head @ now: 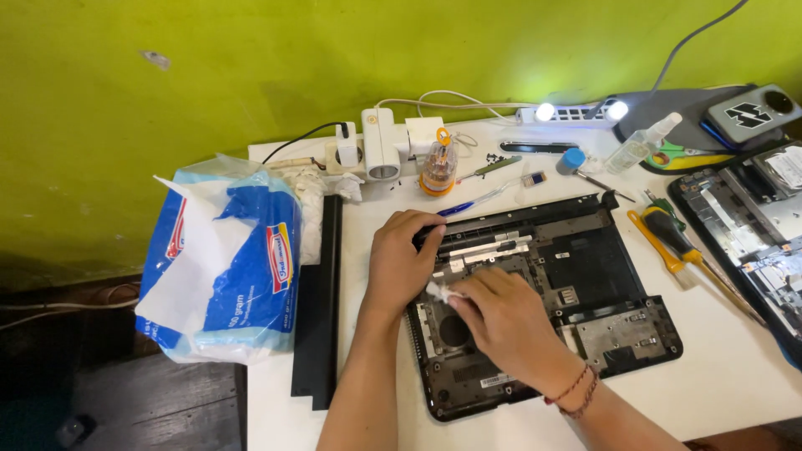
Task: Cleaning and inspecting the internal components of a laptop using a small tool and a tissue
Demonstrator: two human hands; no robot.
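A black laptop bottom case point(585, 276) lies open side up on the white table point(727, 376). My left hand point(399, 263) rests on the case's near left corner, fingers curled over its edge, holding it down. My right hand point(501, 317) pinches a small white tissue wad point(443, 292) and presses it into the case's left half, just above a round fan opening point(454, 330).
A blue and white tissue pack point(221, 267) sits at the table's left edge beside a long black bar point(319, 292). Behind are a power strip point(368, 150), a screwdriver-bit jar point(439, 165) and a spray bottle point(639, 144). A yellow-handled screwdriver point(668, 238) and another opened laptop point(752, 225) lie right.
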